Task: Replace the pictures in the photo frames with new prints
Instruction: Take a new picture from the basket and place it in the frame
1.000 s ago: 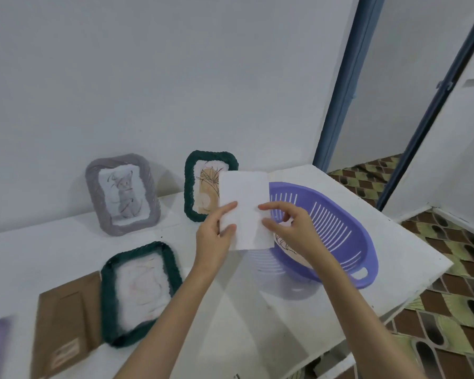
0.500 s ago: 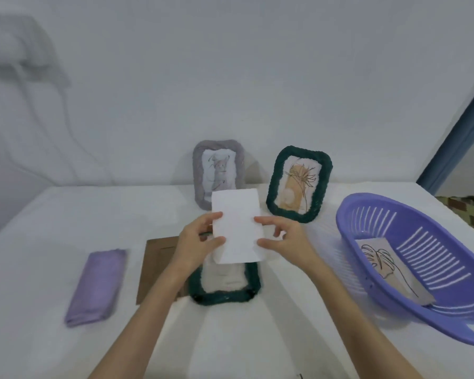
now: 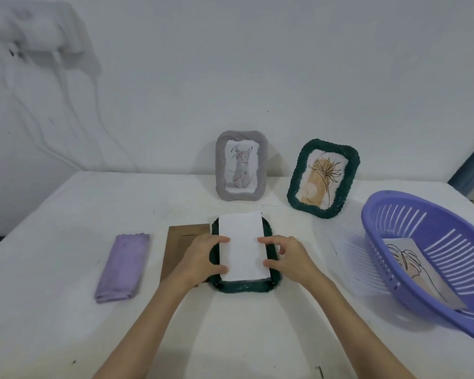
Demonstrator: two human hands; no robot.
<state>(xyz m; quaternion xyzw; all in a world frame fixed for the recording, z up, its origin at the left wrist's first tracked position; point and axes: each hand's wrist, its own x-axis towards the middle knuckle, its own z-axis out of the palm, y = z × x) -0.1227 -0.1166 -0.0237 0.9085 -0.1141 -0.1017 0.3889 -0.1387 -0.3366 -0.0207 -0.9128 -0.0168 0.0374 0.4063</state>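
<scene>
A white print [image 3: 242, 246], blank side up, lies on a dark green woven frame [image 3: 241, 286] that is flat on the table. My left hand [image 3: 203, 258] holds the print's left edge between thumb and fingertips. My right hand [image 3: 283, 257] holds its right edge the same way. A brown backing board [image 3: 179, 243] lies just left of the frame, partly under my left hand. Against the wall stand a grey frame [image 3: 241, 166] with a cat drawing and a second green frame [image 3: 323, 178] with a plant drawing.
A purple plastic basket [image 3: 389, 203] sits at the right with a leaf print [image 3: 411, 262] inside it. A folded purple cloth [image 3: 125, 266] lies at the left. The white table [image 3: 66, 324] ends at the wall behind the frames.
Both hands have lowered the white print from in front of me down onto the flat green frame. The view has swung left, away from the basket.
</scene>
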